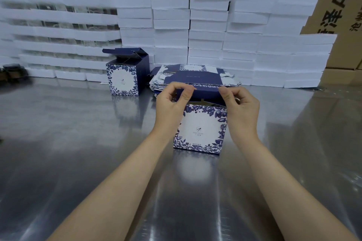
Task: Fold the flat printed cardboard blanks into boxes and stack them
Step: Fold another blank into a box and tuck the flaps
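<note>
Box [201,129] lid flap [206,93] pinched by left grip [172,103], right grip [242,103].

Left hand [172,103], right hand [242,107] each pinch box flap [205,93]; forearms outstretched.

Bright, even overhead light. Soft glare streaks on the steel table [78,143]. Foam stacks [49,14] at left smeared, blurred. Edges bow, wide-angle. Shadows faint.

Head camera, single view: forward and down, close over metal table [82,143]; foam stacks [207,31] at 12 o'clock.
</note>
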`<move>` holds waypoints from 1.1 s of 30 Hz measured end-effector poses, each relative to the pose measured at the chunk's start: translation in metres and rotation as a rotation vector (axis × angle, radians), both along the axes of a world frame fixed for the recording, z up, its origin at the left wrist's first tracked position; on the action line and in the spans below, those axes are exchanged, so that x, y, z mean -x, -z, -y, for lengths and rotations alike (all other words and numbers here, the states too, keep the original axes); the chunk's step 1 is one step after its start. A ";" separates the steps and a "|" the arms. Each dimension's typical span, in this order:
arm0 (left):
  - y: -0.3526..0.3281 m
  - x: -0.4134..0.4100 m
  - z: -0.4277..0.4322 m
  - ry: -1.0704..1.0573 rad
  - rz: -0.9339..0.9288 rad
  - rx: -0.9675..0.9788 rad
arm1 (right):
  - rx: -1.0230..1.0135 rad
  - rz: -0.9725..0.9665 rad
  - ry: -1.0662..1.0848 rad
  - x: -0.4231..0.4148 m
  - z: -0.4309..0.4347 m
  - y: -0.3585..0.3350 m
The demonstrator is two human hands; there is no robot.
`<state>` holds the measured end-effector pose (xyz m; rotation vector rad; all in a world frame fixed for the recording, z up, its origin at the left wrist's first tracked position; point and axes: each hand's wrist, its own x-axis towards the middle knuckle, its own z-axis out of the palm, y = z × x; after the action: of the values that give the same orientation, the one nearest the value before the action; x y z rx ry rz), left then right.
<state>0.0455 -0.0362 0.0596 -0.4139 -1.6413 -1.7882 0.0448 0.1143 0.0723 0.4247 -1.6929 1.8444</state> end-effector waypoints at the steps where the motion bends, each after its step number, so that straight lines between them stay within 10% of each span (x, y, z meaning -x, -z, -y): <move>1: 0.000 -0.001 -0.002 -0.011 -0.004 0.031 | 0.001 -0.007 0.005 0.000 -0.001 -0.001; 9: -0.003 -0.002 -0.004 -0.046 0.081 -0.033 | -0.117 -0.219 0.108 -0.009 0.012 0.004; 17: 0.000 0.000 -0.006 -0.007 0.020 -0.099 | 0.208 -0.176 0.141 -0.007 0.010 -0.003; 21: 0.009 0.006 -0.002 -0.056 0.033 0.042 | -0.006 -0.180 0.343 0.001 0.004 0.010; 33: 0.040 0.019 0.005 -0.329 0.193 0.437 | -0.455 0.040 -0.101 0.005 0.027 0.041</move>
<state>0.0262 -0.0410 0.0201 -0.1470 -2.1051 -1.2556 0.0403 0.0877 0.0317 0.6701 -2.1564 1.5320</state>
